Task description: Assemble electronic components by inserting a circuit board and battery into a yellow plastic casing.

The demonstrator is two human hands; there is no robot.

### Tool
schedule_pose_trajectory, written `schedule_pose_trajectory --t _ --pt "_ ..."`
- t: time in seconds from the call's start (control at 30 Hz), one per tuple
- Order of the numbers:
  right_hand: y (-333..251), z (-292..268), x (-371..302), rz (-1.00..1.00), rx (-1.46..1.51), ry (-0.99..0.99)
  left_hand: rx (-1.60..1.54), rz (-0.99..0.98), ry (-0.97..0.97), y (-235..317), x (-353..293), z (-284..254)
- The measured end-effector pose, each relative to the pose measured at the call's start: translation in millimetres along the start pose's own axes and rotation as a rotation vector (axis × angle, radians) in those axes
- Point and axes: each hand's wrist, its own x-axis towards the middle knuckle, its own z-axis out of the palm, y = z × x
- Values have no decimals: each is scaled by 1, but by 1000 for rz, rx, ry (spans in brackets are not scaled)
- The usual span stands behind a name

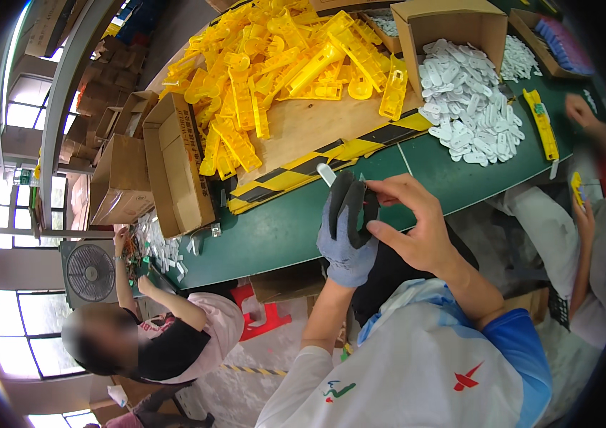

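Note:
In front of me, over the near edge of the green bench [281, 246], my left hand [349, 228] wears a grey glove with black-coated fingers. Its fingers are closed, and a small white plastic piece [326, 173] with a rounded end sticks out past them. A thin greenish edge shows at the glove's fingertips, too small to name. My bare right hand [417, 225] comes in from the right. Its index fingertip meets the gloved fingers, while the thumb stays apart lower down; nothing is plainly visible in its grasp.
Yellow plastic housings [281, 64] lie heaped on a wooden board edged with striped tape [331, 158]. White pieces [470, 107] spill from a cardboard box [453, 25]. An empty-looking carton [178, 167] stands left. Co-workers sit at left [182, 321] and right [595, 235]. A yellow housing [542, 125] lies right.

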Motion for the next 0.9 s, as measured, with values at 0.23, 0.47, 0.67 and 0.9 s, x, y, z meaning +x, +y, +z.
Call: schedule_pose_trajectory --t 0.23,0.47,0.67,0.9 --pt "24 5 -7 145 167 42 -14 -85 -204 9 -6 -6" --pt "34 -6 -11 336 506 101 30 -55 -177 13 -2 -9" --pt "48 -16 -9 372 477 20 -192 -370 -326 -9 -10 -7" --pt "53 -21 -10 375 460 -61 -265 -375 -384 -14 -21 4"
